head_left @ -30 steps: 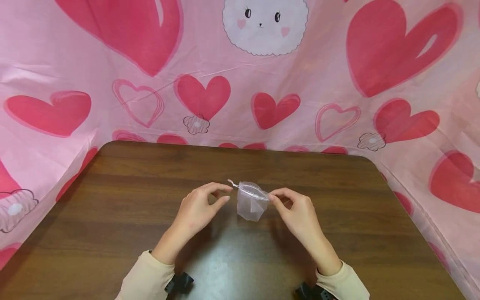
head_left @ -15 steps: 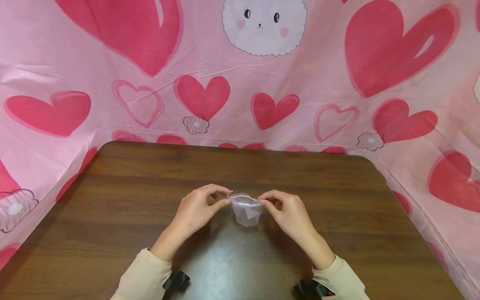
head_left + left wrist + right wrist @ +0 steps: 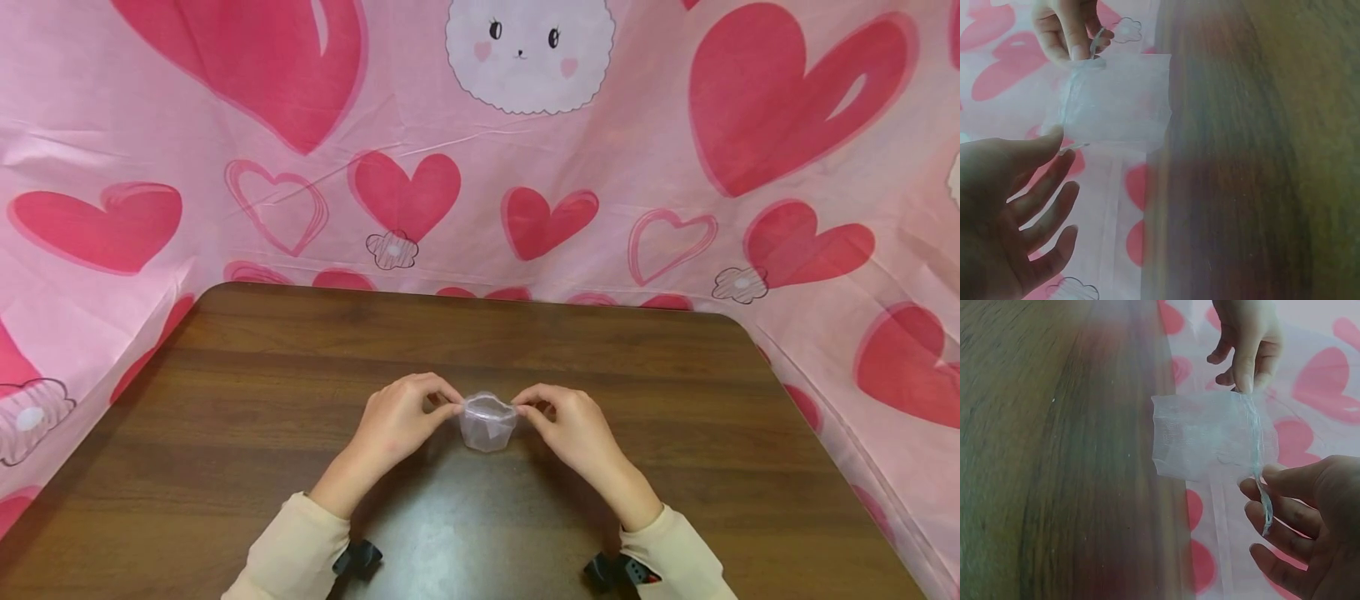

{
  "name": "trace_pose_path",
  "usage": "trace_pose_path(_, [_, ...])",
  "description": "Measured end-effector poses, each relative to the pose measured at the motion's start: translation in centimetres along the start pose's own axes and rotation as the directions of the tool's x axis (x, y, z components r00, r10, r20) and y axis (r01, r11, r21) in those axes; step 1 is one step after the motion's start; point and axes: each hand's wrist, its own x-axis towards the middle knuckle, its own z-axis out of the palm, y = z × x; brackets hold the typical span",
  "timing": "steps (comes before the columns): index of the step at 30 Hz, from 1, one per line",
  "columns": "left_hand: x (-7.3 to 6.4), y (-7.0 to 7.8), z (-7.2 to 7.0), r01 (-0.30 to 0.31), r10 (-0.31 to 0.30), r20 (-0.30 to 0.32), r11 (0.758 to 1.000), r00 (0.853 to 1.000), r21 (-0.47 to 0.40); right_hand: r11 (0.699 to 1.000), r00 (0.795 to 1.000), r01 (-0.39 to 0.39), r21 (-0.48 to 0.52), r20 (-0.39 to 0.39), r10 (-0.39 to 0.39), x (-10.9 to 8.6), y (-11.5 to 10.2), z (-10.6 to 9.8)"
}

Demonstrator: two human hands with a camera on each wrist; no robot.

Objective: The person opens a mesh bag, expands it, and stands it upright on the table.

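Note:
A small sheer white organza drawstring pouch [image 3: 487, 427] hangs between my hands above the table, its mouth upward. My left hand [image 3: 405, 421] pinches one end of its drawstring edge between thumb and forefinger. At the opposite corner my right hand [image 3: 572, 427] pinches the edge the same way. In the right wrist view, the pouch [image 3: 1204, 436] shows its mesh, and a white cord end [image 3: 1267, 515] dangles past the right fingers. The left wrist view shows the pouch [image 3: 1119, 100] stretched between both hands, with the other fingers of the left hand [image 3: 1010, 206] spread loosely.
A dark brown wooden table [image 3: 300, 333] with rounded far corners lies under the hands. A pink curtain [image 3: 480, 183] printed with red hearts surrounds its back and sides. Black wrist devices [image 3: 358, 560] sit by both beige sleeves [image 3: 292, 550].
The pouch has come left and down. My left hand, apart from it at first, now pinches its edge. My right hand has moved left with the pouch.

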Motion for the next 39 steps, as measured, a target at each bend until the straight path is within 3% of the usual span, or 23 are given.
trace_pose_path(27, [0.9,0.0,-0.6,-0.013,0.010,0.114,1.000,0.993,0.021,0.993,0.990,0.066,-0.095,0.129,-0.054,1.5,-0.7,-0.9])
trace_pose_path(39, [2.4,0.7,-0.9,-0.025,0.017,0.072,0.994,0.997,0.110,0.988,0.979,0.085,-0.130,0.197,-0.059,2.6,-1.9,-0.8])
